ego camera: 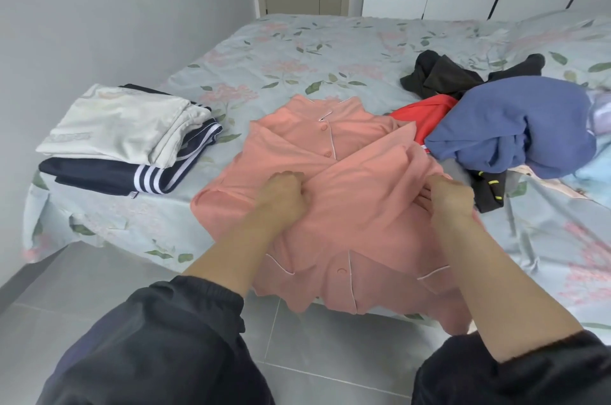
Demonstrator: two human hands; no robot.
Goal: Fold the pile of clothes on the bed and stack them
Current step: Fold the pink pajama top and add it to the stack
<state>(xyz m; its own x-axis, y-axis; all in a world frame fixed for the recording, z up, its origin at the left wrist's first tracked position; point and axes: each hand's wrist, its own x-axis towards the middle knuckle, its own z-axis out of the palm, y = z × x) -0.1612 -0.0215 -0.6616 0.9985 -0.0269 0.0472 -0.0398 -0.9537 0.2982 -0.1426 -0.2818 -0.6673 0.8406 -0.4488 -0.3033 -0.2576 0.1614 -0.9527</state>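
Pink pj top [360, 222] gripped mid-front by curled fingers [292, 177] of L hand [285, 194], R hand [450, 198].

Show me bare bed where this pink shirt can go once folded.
Widest bare patch: the bed sheet beyond the pink shirt, between the folded stack and the unfolded pile. A narrow strip lies between stack and shirt. The right side is crowded by the pile.

head cam | worn on head, wide-angle | faces forward and down onto bed [330, 50] | close, at its near edge
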